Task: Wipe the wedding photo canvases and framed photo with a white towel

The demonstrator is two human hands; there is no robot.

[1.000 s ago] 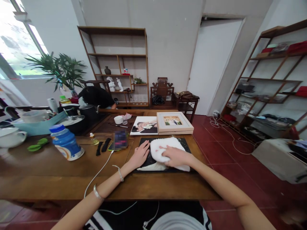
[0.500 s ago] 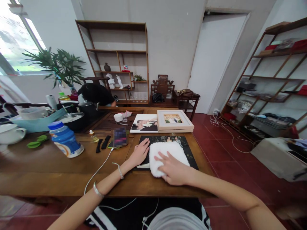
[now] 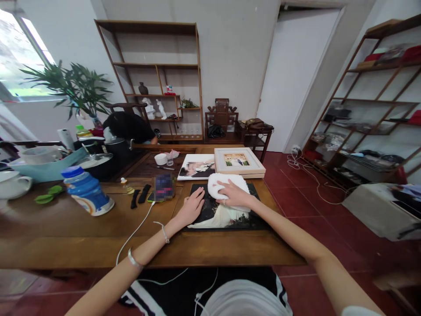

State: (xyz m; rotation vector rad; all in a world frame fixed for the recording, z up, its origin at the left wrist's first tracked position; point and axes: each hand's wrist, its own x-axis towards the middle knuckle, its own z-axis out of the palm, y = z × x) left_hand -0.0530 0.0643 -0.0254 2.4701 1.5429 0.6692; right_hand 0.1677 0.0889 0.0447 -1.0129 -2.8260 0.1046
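A dark wedding photo panel (image 3: 226,219) with a pale dress in it lies flat on the wooden table. My left hand (image 3: 193,206) rests on its left edge, fingers stretched out flat. Over the panel's far part, my right hand (image 3: 235,194) presses down on a fluffy white cloth (image 3: 215,182), its fingers over the top and moving it along the surface. The cloth hides the panel's upper middle. Just behind stand a framed photo (image 3: 238,159) and a white-edged photo print (image 3: 194,169).
To the left are a phone (image 3: 163,188) on a white cable, black straps (image 3: 144,193), a small dropper bottle (image 3: 127,188) and a blue-capped bottle (image 3: 86,191). A pot (image 3: 116,147) and blue basin (image 3: 49,169) stand farther left. Another person (image 3: 131,126) is bent low behind the table.
My right hand has slid the white cloth away from me to the panel's far side, uncovering the pale dress nearer me. My left hand has stayed on the left edge.
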